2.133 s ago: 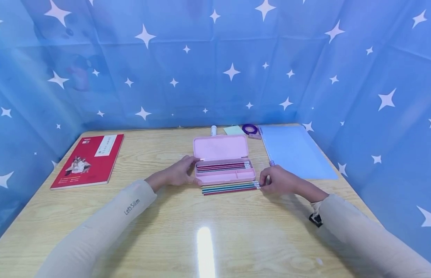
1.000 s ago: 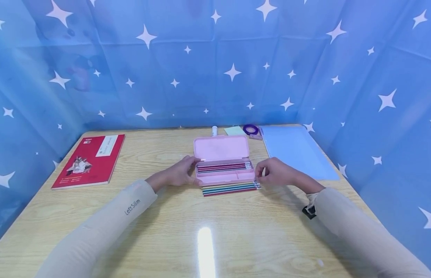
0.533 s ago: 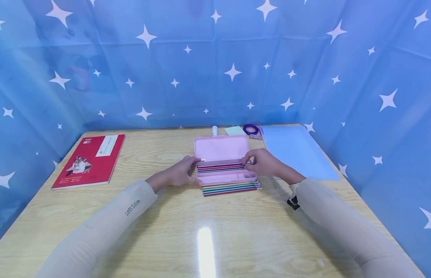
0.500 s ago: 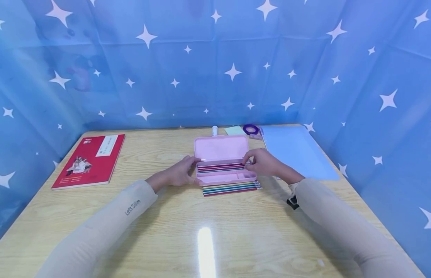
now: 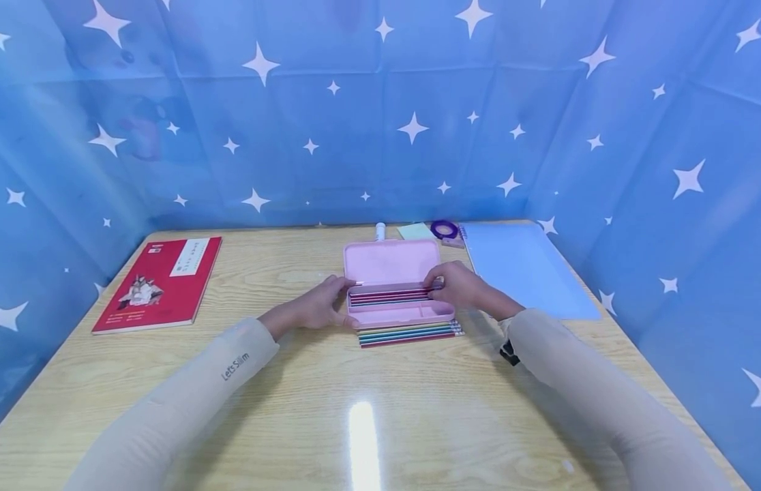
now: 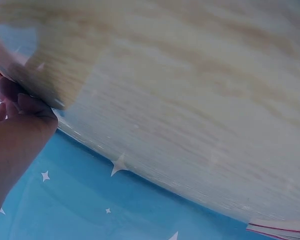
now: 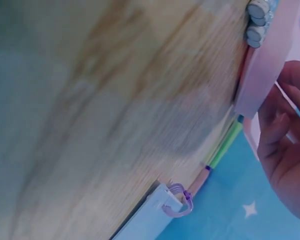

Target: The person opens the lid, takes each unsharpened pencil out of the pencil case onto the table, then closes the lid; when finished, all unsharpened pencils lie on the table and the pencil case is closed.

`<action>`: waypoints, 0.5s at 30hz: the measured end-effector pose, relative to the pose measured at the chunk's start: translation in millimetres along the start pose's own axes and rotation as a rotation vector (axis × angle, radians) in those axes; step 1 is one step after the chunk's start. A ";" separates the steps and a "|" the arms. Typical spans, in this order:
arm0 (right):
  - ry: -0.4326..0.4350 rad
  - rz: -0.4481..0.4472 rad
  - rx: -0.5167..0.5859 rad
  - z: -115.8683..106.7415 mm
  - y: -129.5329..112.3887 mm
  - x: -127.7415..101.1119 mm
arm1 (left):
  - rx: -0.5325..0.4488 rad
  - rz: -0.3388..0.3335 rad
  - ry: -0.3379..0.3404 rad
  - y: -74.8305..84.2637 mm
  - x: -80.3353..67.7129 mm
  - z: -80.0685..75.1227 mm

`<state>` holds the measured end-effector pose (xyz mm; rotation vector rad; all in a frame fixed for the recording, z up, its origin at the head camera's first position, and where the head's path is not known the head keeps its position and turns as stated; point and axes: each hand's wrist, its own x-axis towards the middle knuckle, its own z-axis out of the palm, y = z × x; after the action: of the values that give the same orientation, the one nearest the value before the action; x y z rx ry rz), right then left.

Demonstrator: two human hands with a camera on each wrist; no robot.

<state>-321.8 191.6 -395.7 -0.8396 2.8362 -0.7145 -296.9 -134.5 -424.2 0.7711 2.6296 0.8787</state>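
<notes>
A pale wooden worktop (image 5: 380, 409), walled on three sides by blue star-printed cloth (image 5: 380, 123), has a wide bare stretch of wood along its near edge. One pink pencil case (image 5: 397, 290) lies open at the centre towards the back, its lid tipped away from the viewer. A row of pencils (image 5: 389, 297) fills its rear compartment (too close together to count). A second row of loose pencils (image 5: 410, 333) lies on the wood, touching the case's front edge. One red book (image 5: 158, 283) sits well apart near the left edge; one light blue folder (image 5: 528, 269) lies near the right edge.

The left hand (image 5: 316, 307) grips the case's left end, its thumb curled over the rim. The right hand (image 5: 460, 286) reaches over the right end, its fingers (image 5: 431, 285) pinching the ends of the pencils inside. Both forearms, in beige sleeves, angle inwards.
</notes>
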 end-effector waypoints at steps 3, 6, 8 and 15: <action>-0.009 0.018 -0.018 1.5 0.5 1.5 | -0.004 -0.001 -0.002 0.1 0.6 0.5; -0.006 0.013 -0.028 2.4 1.3 2.8 | -0.004 -0.002 -0.002 0.0 0.8 1.0; 0.003 0.007 -0.031 2.7 1.9 3.7 | -0.006 -0.005 -0.002 0.2 0.6 1.0; 0.017 -0.052 -0.028 3.6 5.0 6.4 | -0.006 -0.006 -0.004 0.6 0.4 0.5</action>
<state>-328.8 190.4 -401.0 -0.9194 2.8552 -0.6931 -296.8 -133.6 -424.2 0.7617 2.6235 0.8826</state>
